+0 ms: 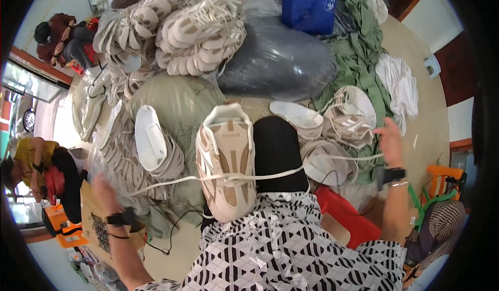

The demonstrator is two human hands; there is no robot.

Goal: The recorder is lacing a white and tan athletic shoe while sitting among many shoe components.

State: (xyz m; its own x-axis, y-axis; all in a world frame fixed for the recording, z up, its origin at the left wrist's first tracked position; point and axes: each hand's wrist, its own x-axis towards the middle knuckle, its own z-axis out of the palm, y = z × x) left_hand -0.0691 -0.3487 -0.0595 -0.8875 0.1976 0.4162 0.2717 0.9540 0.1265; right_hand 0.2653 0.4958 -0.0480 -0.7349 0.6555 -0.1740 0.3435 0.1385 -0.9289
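Observation:
A beige and tan shoe upper rests on my lap, over my left leg, its heel end pointing away from me. A long cream shoelace crosses the upper and stretches out to both sides, nearly taut. Far out on the left, my left hand is closed at one end of the lace; its fingers are smeared by motion. My right hand, higher and out to the right, grips the other end, some fingers raised off it. Both wrists carry dark bands.
Stacked laced uppers lie ahead. More uppers sit left of my lap, and several loose ones lie to the right. Beyond are a dark plastic-wrapped bundle, a blue bag and green cloth. Two people sit at the left.

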